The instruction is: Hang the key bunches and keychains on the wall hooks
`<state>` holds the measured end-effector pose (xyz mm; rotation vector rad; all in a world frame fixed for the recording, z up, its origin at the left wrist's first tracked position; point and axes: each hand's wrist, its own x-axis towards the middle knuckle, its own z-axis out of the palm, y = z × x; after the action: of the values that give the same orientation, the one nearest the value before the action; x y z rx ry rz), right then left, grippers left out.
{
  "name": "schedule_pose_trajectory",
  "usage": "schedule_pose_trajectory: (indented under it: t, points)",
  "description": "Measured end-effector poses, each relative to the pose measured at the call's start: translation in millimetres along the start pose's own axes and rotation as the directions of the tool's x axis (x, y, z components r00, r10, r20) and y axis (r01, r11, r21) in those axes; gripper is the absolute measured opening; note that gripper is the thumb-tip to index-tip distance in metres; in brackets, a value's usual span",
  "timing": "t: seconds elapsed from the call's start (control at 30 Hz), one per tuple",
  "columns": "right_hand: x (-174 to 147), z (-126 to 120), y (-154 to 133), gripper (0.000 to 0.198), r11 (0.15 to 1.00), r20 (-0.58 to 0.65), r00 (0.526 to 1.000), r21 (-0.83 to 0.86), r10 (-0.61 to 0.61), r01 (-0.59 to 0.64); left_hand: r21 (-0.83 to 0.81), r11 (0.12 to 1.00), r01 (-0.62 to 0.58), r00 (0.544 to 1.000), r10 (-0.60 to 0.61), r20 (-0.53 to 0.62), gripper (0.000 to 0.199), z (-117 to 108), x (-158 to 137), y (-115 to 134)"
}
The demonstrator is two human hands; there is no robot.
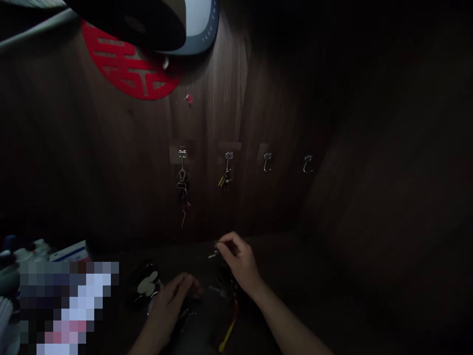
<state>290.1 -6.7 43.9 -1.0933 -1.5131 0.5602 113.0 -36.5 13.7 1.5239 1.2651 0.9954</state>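
Observation:
My right hand [238, 259] is raised off the dark surface, thumb and fingertips pinched on a small metal key ring [213, 255]. Below it, a bunch of keys [221, 291] shows dimly, and a red and yellow strap [232, 318] trails down; the dark hides how they join. Lower and to the left, my left hand [172, 298] hovers near the surface, its fingers blurred. Small metal pieces [186, 313] lie beside it. Just left of that hand is a dark object with a pale rounded shape [148, 283] on it.
Metal hooks line the wooden wall: one bears a keychain [182, 185], another small keys [224, 180]; two bare hooks [267, 162] follow to the right. A red paper cutout [142, 81] and a dark rounded object [148, 24] are above. Bottles and a box [70, 252] stand left.

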Motion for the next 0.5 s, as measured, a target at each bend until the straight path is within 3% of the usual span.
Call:
schedule_pose_trajectory:
  t: [0.13,0.5]
  points:
    - [28.1,-14.5,-13.5,0.013,0.997,-0.074,0.997,0.083,-0.003,0.009,0.049,0.999,0.023,1.0,-0.024,0.009,0.035,0.7,1.6,-6.1]
    - [119.3,-40.9,-58.2,0.016,0.961,-0.267,0.949,0.167,-0.169,0.218,0.053,0.999,0.007,0.999,-0.009,0.046,0.035,-2.6,0.5,-6.0]
